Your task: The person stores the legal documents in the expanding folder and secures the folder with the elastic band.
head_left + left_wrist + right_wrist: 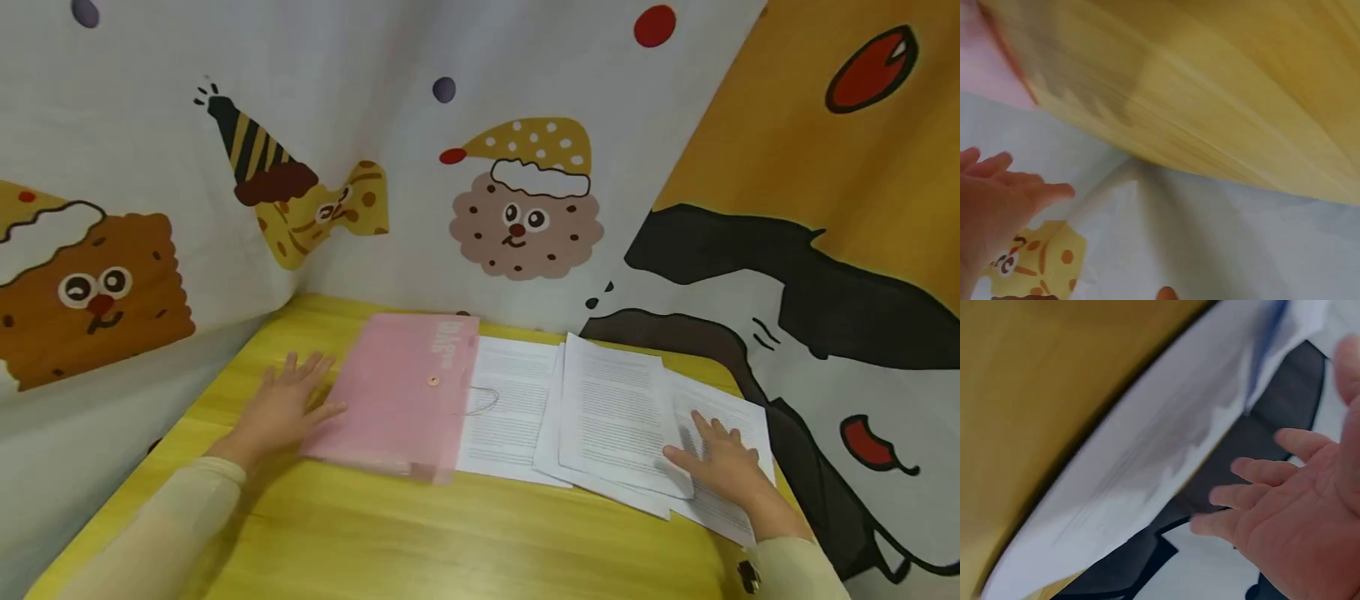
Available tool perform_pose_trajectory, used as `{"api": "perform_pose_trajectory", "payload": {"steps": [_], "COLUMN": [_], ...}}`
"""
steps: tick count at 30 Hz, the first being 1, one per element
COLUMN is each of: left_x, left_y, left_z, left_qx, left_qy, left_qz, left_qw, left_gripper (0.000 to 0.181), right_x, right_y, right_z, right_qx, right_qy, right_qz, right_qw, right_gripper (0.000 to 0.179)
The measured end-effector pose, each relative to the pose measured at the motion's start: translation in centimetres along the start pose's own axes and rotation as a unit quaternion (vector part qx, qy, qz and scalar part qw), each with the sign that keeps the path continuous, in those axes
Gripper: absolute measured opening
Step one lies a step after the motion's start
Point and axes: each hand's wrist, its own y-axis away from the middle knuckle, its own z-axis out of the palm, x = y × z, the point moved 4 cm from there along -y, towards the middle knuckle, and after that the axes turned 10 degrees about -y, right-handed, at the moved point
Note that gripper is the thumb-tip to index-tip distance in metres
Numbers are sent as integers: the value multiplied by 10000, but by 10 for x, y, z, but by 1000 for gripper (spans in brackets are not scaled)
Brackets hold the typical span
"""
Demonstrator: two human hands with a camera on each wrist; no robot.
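Observation:
A pink translucent document folder [390, 392] lies on the yellow wooden table, with a round button and a loose string at its right side. By its left edge is my left hand [281, 408], fingers spread; the left wrist view shows that hand [997, 206] holding nothing. Several printed sheets [618, 417] overlap to the right of the folder, and one printed page [510, 408] lies partly under its edge. Over the rightmost sheet [738, 417] my right hand [723, 462] hovers with its fingers extended. In the right wrist view the palm [1297, 512] holds nothing.
The yellow table [420, 542] carries the folder and papers. A white curtain [360, 100] with cartoon cookies and candy hangs behind and to the left. On the right the cloth [825, 167] has orange, black and white areas, close to the table edge.

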Motion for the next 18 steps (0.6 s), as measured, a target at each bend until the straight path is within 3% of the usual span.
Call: {"api": "perform_pose_trajectory", "payload": {"steps": [3,6,10,18], "left_x": [3,17,28,49], "left_y": [3,-9,-14,-24], "left_z": [-1,-4,-11,-21], "left_qx": [102,462,900,1190], "left_qy": [15,70,154,55], "left_qz": [63,313,470,542], "left_qw": [9999,9984,9947,9914], "left_gripper": [83,75,67,60], "right_x": [-13,-16,-23,-29], "right_y": [-1,7,9,4], "right_z": [-2,-15,-19,-12], "right_qx": [-69,157,219,196], "right_qy": [-235,-447,-620,-705], "right_qz": [-10,-58,-238,-260], "right_qw": [9997,9989,9976,9970], "right_gripper": [107,98,91,91]}}
